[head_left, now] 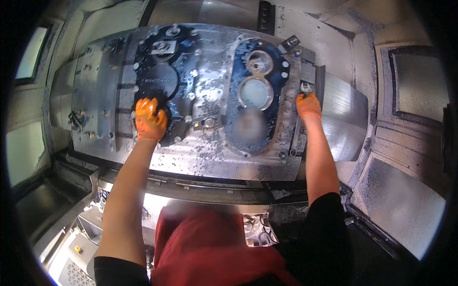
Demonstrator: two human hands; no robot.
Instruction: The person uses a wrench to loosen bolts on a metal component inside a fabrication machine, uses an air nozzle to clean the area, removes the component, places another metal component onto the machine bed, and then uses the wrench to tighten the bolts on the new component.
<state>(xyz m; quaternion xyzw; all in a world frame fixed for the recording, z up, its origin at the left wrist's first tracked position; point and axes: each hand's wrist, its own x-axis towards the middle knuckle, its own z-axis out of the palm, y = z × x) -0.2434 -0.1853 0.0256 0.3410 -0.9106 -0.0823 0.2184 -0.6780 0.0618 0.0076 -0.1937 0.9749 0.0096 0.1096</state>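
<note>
My left hand [150, 120], in a stained orange glove, is over the lower left part of a dark casting [183, 71]. Its fingers are curled, and whatever lies under them is hidden. At the right edge of the metal fixture plate [210, 62], my right hand [309, 106], also gloved in orange, is closed on what looks like a wrench [305, 87]. Only its shiny jaw end shows beyond the fingers. Between my hands a second dark casting [276, 102] sits on the plate, with two round machined openings; its lower part is blurred.
A clamp [208, 123] stands between the castings, and another clamp [288, 44] reaches over the right casting's upper corner. Metal chips and wet patches cover the plate. Machine walls with windows [420, 86] enclose both sides. A dark ledge [214, 193] runs in front of me.
</note>
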